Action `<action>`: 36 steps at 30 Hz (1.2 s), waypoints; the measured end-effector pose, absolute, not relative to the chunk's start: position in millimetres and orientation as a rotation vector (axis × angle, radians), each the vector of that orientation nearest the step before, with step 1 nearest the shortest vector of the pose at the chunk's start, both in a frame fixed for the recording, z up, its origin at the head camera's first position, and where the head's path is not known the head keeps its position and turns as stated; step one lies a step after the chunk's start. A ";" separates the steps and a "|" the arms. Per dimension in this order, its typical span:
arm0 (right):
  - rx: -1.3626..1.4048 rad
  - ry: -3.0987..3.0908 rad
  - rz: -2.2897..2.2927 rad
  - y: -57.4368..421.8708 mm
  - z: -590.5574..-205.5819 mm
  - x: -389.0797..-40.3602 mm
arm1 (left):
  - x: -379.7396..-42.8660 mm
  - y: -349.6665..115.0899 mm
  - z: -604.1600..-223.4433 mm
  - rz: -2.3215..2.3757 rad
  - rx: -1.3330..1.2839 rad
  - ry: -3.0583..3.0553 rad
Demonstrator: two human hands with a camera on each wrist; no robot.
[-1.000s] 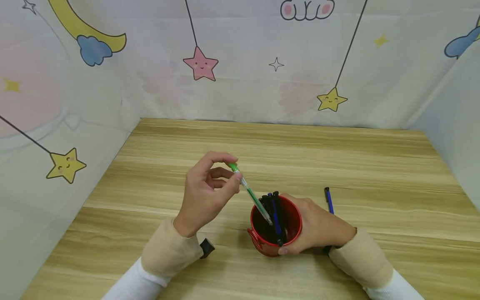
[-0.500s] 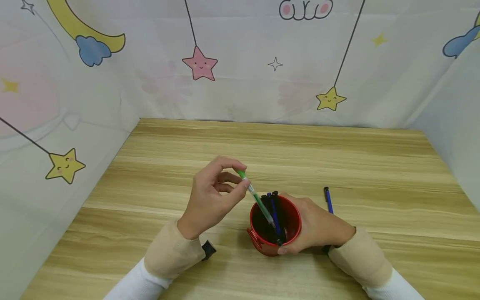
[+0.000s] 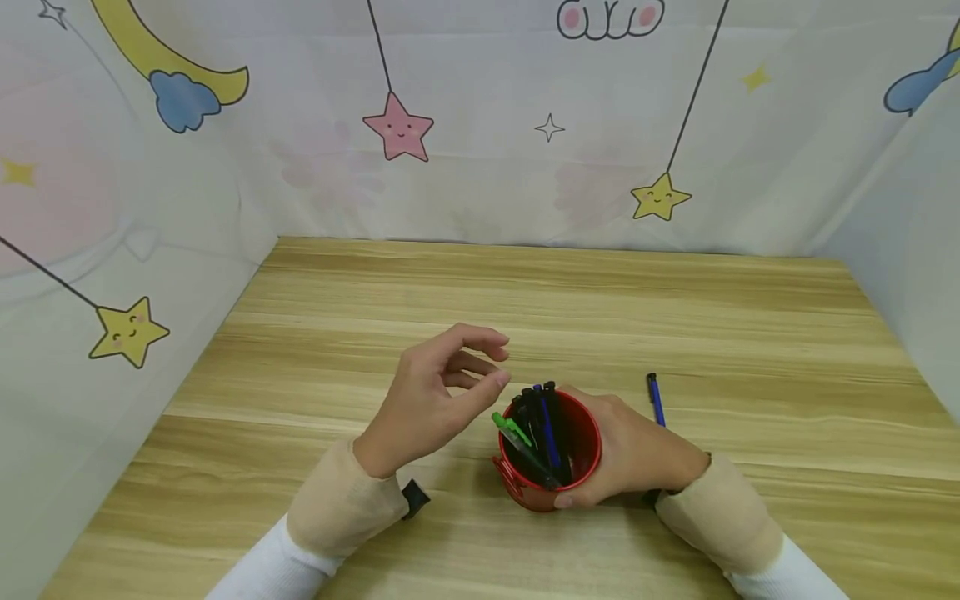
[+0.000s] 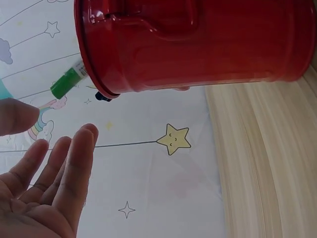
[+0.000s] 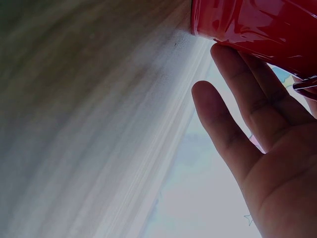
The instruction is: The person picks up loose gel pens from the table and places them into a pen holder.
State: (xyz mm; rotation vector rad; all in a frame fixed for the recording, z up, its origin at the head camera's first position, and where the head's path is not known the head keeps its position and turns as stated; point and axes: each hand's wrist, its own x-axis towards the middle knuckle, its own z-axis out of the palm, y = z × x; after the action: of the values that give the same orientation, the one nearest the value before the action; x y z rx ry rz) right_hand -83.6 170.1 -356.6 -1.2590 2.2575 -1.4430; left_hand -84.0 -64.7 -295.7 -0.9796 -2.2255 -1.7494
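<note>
A red metal bucket [image 3: 537, 500] with a side handle stands upright on the table, holding several black and blue pens [image 3: 550, 429]. Among them leans a green pen [image 3: 513, 430], its bright green clip end over the bucket's left rim. My left hand [image 3: 435, 396] hovers just left of the bucket, thumb and fingers apart, nothing between them. In the left wrist view the green pen's end [image 4: 68, 83] sticks out of the bucket, apart from the fingertips. My right hand [image 3: 637, 446] grips the bucket from the right, thumb at the near rim; some fingers touch its wall [image 5: 257, 27] in the right wrist view.
Right of the bucket a blue pen [image 3: 656, 400] with a black end lies on the wooden table [image 3: 360, 308], its lower part hidden by the right hand. Cloth walls with printed stars [image 3: 660, 197] enclose the table at the back and sides.
My left hand has moved slightly right and let go of the green pen. That pen has dropped into the bucket and leans on the left rim. The right hand keeps its hold.
</note>
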 end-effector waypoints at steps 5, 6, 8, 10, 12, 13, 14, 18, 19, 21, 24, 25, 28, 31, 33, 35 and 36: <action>-1.247 2.265 -1.432 173.3 -373.3 -88.4 | -85.2 -65.2 -296.9 -1.755 -0.993 -2.283; -1.246 2.268 -1.427 173.9 -377.0 -89.6 | -85.4 -65.3 -297.2 -1.754 -1.000 -2.293; -1.244 2.272 -1.424 175.2 -380.5 -90.9 | -85.8 -64.6 -297.6 -1.741 -1.018 -2.311; -1.239 2.265 -1.430 174.9 -375.7 -89.9 | -85.9 -63.9 -297.9 -1.719 -1.035 -2.336; -1.244 2.261 -1.436 173.4 -366.9 -87.6 | -86.3 -63.5 -299.4 -1.691 -1.051 -2.363; -1.250 2.260 -1.438 172.8 -362.9 -86.5 | -88.5 -63.9 -304.1 -1.669 -1.065 -2.376; -1.256 2.258 -1.441 172.2 -359.7 -85.8 | -90.9 -64.3 -309.0 -1.647 -1.079 -2.390; -1.276 2.276 -1.425 173.5 -365.6 -88.3 | -100.6 -65.8 -331.0 -1.565 -1.132 -2.424; -1.279 2.282 -1.418 174.6 -369.5 -89.8 | -102.7 -65.9 -335.5 -1.550 -1.140 -2.435; -1.283 2.291 -1.405 176.9 -378.1 -92.9 | -103.2 -65.4 -337.6 -1.527 -1.151 -2.455; -1.297 2.296 -1.398 179.0 -387.5 -96.0 | -103.2 -65.5 -339.5 -1.499 -1.183 -2.491; -1.303 2.298 -1.398 179.1 -388.1 -96.1 | -102.9 -65.4 -339.8 -1.493 -1.195 -2.505; -1.310 2.296 -1.402 177.6 -381.5 -94.1 | -101.7 -64.7 -340.3 -1.474 -1.224 -2.551; -1.304 2.289 -1.411 175.1 -369.4 -90.2 | -100.4 -63.9 -341.1 -1.470 -1.233 -2.592; -1.302 2.278 -1.424 173.6 -362.2 -88.1 | -99.8 -63.5 -342.1 -1.472 -1.240 -2.608; -1.304 2.274 -1.431 172.8 -357.2 -86.7 | -99.4 -63.2 -343.1 -1.473 -1.252 -2.617; -1.310 2.273 -1.432 172.4 -355.6 -86.3 | -99.2 -63.1 -343.5 -1.476 -1.261 -2.620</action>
State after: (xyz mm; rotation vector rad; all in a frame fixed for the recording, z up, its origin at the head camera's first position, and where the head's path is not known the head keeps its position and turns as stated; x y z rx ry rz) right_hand -86.3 172.4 -355.6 -1.3095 2.2734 -1.4322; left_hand -99.2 -63.1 -343.5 -1.2610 -2.6202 -1.4761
